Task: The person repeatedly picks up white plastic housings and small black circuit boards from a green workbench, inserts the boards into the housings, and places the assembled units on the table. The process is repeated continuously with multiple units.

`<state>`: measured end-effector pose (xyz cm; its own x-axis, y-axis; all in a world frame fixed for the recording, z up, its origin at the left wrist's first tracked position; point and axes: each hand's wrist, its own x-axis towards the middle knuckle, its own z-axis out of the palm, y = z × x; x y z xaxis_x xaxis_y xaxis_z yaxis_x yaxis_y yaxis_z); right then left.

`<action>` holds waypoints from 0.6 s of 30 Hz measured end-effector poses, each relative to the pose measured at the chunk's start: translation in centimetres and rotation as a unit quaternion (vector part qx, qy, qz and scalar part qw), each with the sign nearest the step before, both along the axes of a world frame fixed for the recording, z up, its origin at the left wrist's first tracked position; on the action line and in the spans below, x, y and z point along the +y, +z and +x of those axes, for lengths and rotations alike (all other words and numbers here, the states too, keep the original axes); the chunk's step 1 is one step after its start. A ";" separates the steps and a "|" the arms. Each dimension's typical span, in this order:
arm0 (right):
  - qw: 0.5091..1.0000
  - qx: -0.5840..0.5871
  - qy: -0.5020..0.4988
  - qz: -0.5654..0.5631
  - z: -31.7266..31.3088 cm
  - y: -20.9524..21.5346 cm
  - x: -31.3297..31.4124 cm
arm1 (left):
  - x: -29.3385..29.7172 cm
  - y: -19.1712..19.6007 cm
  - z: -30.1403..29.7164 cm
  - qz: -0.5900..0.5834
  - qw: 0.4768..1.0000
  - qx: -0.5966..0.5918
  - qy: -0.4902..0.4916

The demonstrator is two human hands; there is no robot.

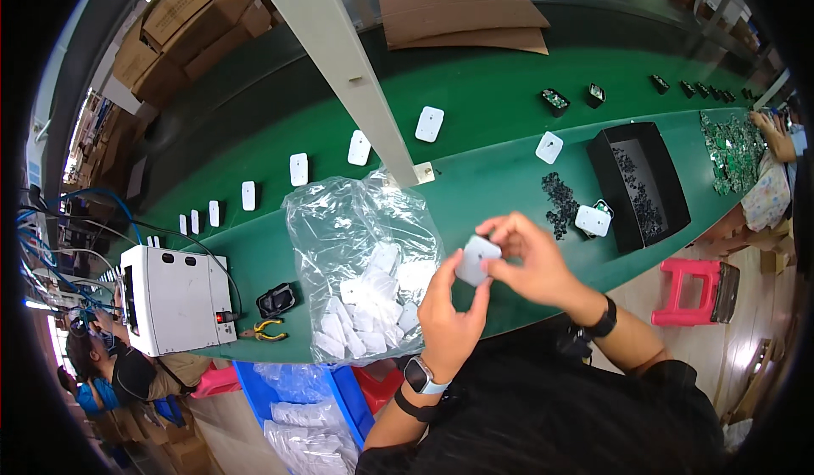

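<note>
Between my two hands is a white plastic housing (475,263) with rounded corners and a small dark hole. My left hand (449,321) grips its left and lower edge with thumb and fingers. From the right, my right hand (536,259) pinches it, thumb on its face. Left of them, a clear plastic bag (339,212) lies on the green bench with several white covers (370,314) inside. To the right are a pile of small black parts (560,203) and a white cover (593,220) over a green circuit board.
An open black box (610,187) of small black parts stands at right, near green circuit boards (736,154). White housings (430,125) line the green belt behind a metal post (343,64). At left are a white machine (176,301), pliers (270,331) and a blue crate (254,390).
</note>
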<state>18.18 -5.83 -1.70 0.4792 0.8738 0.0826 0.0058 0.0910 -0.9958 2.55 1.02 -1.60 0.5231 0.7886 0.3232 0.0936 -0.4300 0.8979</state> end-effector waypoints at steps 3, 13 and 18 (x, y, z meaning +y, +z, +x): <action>0.995 -0.083 -0.029 -0.056 7.2 -2.1 4.9 | 1.6 0.1 -0.1 0.048 0.991 0.127 -0.007; 0.862 -0.411 -0.058 -0.291 20.7 -4.3 14.7 | 4.0 -3.2 -3.5 0.199 0.901 0.386 0.005; 0.886 -0.420 -0.144 -0.136 20.2 -3.1 12.6 | 4.6 -4.0 -2.9 0.195 0.894 0.401 -0.046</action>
